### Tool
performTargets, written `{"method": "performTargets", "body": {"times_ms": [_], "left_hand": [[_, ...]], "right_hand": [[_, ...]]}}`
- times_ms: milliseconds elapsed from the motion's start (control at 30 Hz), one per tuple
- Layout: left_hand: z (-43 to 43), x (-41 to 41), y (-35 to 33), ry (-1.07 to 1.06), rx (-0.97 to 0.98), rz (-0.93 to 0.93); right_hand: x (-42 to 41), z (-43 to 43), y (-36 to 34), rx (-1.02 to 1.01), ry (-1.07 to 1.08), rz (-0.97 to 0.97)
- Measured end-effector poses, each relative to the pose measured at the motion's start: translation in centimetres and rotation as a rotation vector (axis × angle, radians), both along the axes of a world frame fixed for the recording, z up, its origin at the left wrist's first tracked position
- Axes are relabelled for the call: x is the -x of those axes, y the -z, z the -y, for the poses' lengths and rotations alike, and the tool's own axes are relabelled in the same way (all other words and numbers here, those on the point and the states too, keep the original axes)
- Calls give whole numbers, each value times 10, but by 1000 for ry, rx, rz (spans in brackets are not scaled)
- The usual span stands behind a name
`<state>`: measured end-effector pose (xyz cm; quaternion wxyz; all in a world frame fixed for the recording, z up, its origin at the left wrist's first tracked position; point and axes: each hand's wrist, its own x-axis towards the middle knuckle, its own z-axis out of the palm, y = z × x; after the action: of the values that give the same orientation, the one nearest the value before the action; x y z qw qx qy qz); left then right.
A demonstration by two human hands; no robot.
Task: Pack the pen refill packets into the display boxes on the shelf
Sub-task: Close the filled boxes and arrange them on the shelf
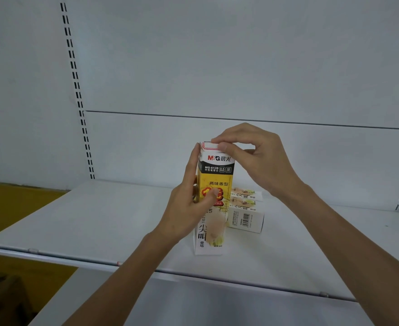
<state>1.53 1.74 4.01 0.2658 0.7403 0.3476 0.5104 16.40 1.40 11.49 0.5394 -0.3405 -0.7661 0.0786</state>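
Left hand (189, 208) grips the upright M&G refill box (217, 170) near the shelf (99, 220) front edge. Right hand (259, 156) pinches its top flap (209, 145), probably opening it next.

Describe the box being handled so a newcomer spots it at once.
On the white shelf, near its middle, one tall box stands upright: the left hand grips its side, the right hand pinches its top. Unlike the boxes lying flat behind it, it stands on end with a yellow-and-black front.

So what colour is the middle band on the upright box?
Yellow on the upright box, black strip above, white below; head view.
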Motion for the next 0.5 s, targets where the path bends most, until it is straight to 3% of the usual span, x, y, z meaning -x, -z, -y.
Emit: {"method": "performTargets", "body": {"times_ms": [333, 433, 500], "left_hand": [[-3, 4, -10, -11, -36, -18], [1, 5, -15, -76, -38, 145], [2, 6, -14, -168, 43, 389]], "right_hand": [[-13, 7, 10, 136, -52, 84], [-15, 17, 31, 138, 74, 207], [-11, 26, 59, 234, 208, 231]]}}
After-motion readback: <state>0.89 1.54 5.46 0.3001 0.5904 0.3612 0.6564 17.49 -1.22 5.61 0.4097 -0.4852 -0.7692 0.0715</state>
